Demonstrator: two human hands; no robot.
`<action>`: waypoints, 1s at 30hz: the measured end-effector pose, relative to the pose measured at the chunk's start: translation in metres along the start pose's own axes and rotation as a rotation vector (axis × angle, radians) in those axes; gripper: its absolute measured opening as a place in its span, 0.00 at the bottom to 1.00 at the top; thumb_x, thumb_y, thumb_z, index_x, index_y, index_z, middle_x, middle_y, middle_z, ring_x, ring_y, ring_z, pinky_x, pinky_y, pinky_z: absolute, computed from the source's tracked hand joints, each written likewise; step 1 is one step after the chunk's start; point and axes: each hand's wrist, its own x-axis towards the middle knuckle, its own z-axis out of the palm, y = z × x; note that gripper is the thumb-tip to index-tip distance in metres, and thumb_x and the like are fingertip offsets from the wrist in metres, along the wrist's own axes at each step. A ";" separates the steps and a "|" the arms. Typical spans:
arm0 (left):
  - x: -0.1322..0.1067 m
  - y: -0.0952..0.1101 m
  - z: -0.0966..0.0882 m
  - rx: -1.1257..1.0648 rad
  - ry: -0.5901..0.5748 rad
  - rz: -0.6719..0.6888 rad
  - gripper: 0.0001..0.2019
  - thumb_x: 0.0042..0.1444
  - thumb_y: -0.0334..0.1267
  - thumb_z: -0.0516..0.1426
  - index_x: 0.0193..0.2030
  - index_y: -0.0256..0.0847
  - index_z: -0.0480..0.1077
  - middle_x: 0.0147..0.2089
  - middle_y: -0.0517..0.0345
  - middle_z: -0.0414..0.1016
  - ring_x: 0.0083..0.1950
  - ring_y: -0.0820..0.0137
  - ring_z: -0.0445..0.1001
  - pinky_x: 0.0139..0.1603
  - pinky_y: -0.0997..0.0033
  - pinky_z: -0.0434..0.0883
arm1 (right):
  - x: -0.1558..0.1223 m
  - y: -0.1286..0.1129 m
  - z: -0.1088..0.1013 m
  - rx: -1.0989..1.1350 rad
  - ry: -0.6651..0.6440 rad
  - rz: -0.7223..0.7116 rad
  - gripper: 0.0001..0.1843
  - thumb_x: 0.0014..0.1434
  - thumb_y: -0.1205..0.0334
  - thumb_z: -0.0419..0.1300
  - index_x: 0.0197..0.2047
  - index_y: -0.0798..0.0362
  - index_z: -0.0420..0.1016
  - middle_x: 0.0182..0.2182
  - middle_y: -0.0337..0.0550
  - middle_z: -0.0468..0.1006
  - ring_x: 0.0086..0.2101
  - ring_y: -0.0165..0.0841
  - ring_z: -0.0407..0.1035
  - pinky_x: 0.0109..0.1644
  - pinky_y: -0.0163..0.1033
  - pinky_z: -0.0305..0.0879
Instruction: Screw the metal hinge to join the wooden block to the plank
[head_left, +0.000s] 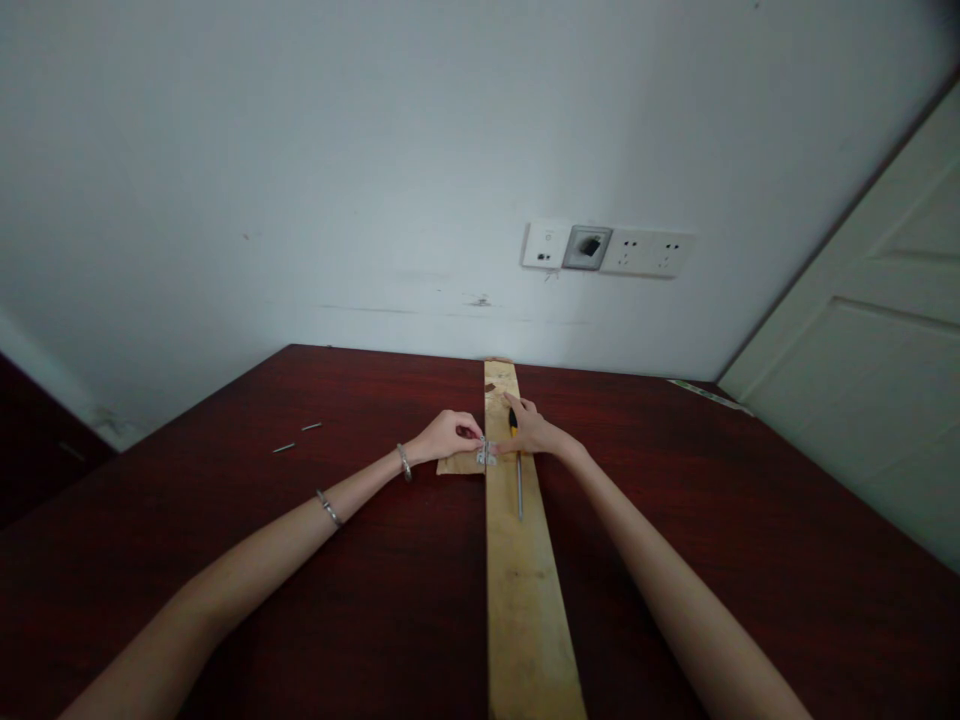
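A long wooden board [521, 590] runs from the wall toward me, with a shorter wooden piece [459, 465] against its left side. Across their joint lies a small metal hinge [491, 459]. My left hand [448, 436] is closed in a pinch at the hinge's upper left; what its fingertips hold is too small to make out. The thumb of my right hand [534, 430] touches the hinge's right leaf, its other fingers stretched apart over the board. Partly under that hand is a screwdriver [520, 485] with a yellow and black handle, its shaft pointing toward me.
Two thin metal pieces [284, 448] lie on the dark red table [337, 580] to the left. Behind the table is a white wall with sockets [649, 252]. A flat strip [709, 396] lies at the back right, near a white panelled door [885, 370].
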 end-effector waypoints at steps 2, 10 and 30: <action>-0.001 0.000 0.001 -0.003 0.015 0.010 0.03 0.48 0.33 0.61 0.29 0.35 0.75 0.30 0.57 0.73 0.32 0.73 0.69 0.34 0.75 0.65 | 0.000 0.000 0.000 -0.002 -0.001 0.004 0.70 0.31 0.46 0.71 0.69 0.47 0.32 0.65 0.59 0.38 0.63 0.56 0.43 0.60 0.57 0.50; -0.004 0.003 0.003 -0.008 0.045 0.008 0.05 0.49 0.35 0.60 0.29 0.34 0.74 0.31 0.57 0.72 0.32 0.73 0.69 0.35 0.74 0.65 | -0.001 -0.003 -0.001 -0.025 -0.006 0.025 0.69 0.33 0.46 0.71 0.69 0.49 0.32 0.66 0.60 0.37 0.63 0.55 0.43 0.61 0.55 0.50; -0.004 -0.005 0.009 0.086 0.091 0.187 0.04 0.53 0.33 0.58 0.29 0.36 0.71 0.34 0.56 0.70 0.36 0.71 0.69 0.38 0.73 0.66 | 0.000 -0.001 0.001 -0.030 -0.003 0.010 0.69 0.34 0.46 0.71 0.69 0.50 0.32 0.66 0.59 0.38 0.63 0.55 0.42 0.61 0.53 0.49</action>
